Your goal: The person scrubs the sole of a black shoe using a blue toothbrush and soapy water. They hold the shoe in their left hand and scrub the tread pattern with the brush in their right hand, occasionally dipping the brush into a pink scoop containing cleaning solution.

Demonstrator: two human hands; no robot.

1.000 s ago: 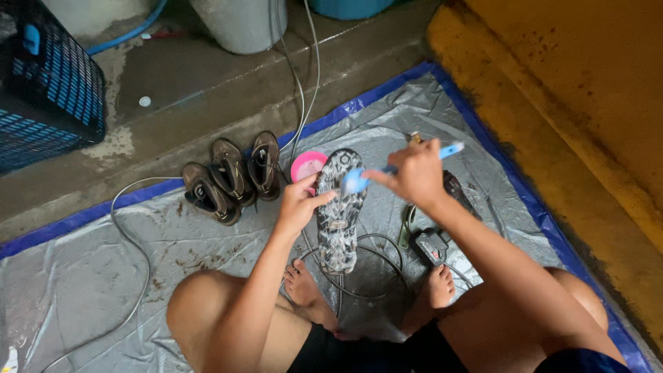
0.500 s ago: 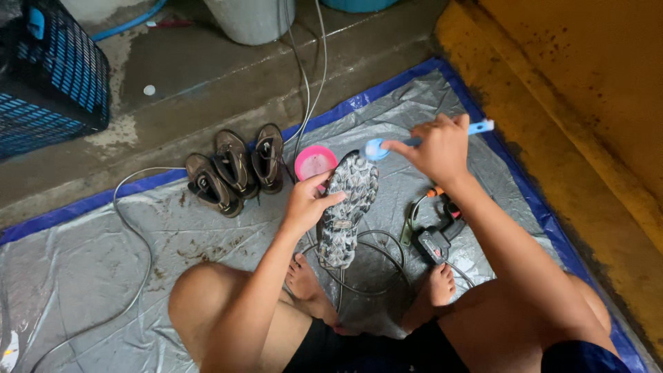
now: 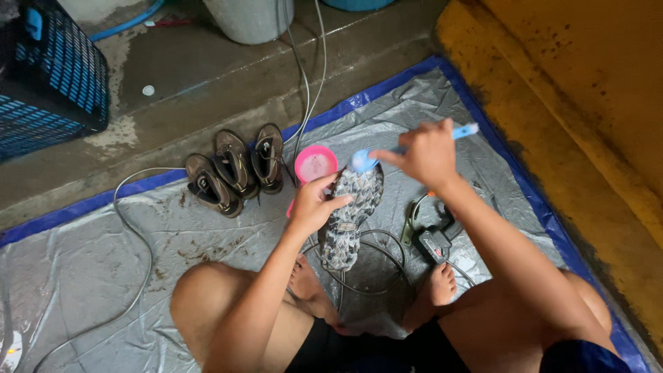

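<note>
My left hand (image 3: 314,204) grips the side of a patterned grey sandal (image 3: 352,214), holding it sole-up over the silver tarp (image 3: 207,242). My right hand (image 3: 425,153) is shut on a light blue brush (image 3: 387,153); its head rests at the sandal's far end, beside a small pink bowl (image 3: 315,164). My bare knees and feet frame the sandal from below.
Three dark brown sandals (image 3: 231,169) lie left of the bowl. A cable (image 3: 138,242) loops across the tarp, and a black tool (image 3: 431,242) lies by my right foot. A blue crate (image 3: 48,90) and a grey bucket (image 3: 252,17) stand on the concrete; a yellow wall (image 3: 594,90) is at right.
My right hand with the brush has shifted a little along the sandal's far end, near the pink bowl. My left hand keeps its hold on the sandal.
</note>
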